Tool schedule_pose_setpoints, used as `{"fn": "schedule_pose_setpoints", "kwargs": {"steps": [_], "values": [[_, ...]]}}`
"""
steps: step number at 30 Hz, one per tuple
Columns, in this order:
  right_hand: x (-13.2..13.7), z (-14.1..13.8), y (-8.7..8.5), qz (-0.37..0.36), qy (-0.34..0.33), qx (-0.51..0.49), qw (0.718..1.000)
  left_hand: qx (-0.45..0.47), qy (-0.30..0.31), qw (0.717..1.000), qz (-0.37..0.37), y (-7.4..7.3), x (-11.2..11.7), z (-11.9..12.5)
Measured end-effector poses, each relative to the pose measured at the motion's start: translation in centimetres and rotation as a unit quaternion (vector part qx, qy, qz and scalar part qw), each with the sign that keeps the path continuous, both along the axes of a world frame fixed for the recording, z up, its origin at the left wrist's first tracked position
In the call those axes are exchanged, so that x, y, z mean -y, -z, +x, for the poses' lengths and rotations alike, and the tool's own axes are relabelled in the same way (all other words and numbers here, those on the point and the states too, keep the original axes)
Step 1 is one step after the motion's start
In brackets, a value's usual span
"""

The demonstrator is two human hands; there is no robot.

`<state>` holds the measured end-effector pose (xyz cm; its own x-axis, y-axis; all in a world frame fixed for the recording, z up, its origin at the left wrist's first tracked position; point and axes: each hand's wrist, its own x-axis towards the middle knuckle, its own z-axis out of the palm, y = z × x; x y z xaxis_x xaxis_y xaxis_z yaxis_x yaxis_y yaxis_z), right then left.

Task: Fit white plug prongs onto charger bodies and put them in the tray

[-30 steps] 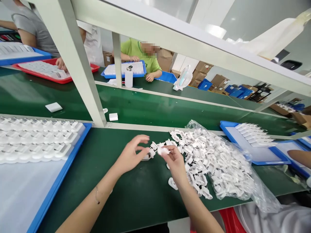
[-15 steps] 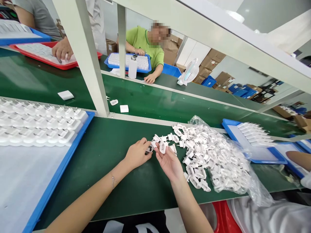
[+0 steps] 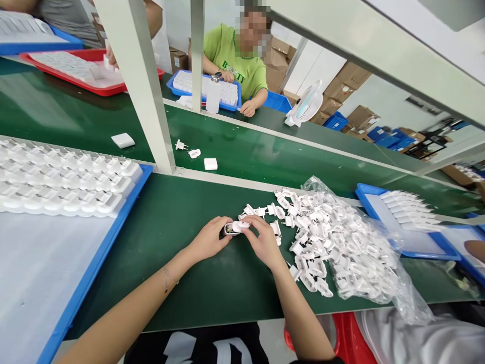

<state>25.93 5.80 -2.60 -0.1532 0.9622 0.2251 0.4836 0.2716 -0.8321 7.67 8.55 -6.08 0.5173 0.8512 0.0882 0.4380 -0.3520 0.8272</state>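
Observation:
My left hand (image 3: pixel 210 237) is closed around a white charger housing (image 3: pixel 228 230), whose open end shows small parts inside. Pinched in my right hand (image 3: pixel 262 241) is a white plug cover (image 3: pixel 240 226), tilted at the mouth of the housing; whether the two touch is hard to make out. Just beyond my fingers, loose plug covers (image 3: pixel 273 210) trail off from a large heap (image 3: pixel 308 237) on the green bench. Part of that heap lies in a clear plastic bag (image 3: pixel 373 273).
At the left stands a blue-rimmed tray (image 3: pixel 94 258) with rows of white chargers (image 3: pixel 68 187). A metal post (image 3: pixel 142 86) rises from the bench edge. Another blue tray (image 3: pixel 413 247) lies at the right. Across the green belt (image 3: pixel 257 146), a person in green (image 3: pixel 237 55) sits by a tray.
My right hand has turned over, from palm up to a pinch, and brought the plug cover to the housing's open end. The housing now shows its inside more clearly.

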Motion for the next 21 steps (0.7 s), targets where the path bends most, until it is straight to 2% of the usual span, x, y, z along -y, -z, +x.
{"fn": "schedule_pose_setpoints", "kwargs": {"steps": [4, 16, 21], "values": [[-0.6, -0.7, -0.8, 0.006, -0.053, 0.067, 0.996, 0.016, 0.006, 1.0, -0.018, -0.4, -0.2, -0.3], [-0.8, -0.9, -2.1, -0.032, -0.08, 0.198, 0.976, 0.018, 0.001, 1.0, -0.003, -0.2, 0.1, -0.1], [-1.0, -0.8, -2.4, -0.055, -0.08, 0.224, 0.97, 0.123, 0.007, 0.992, -0.033, -0.5, 0.2, -0.6]]}}
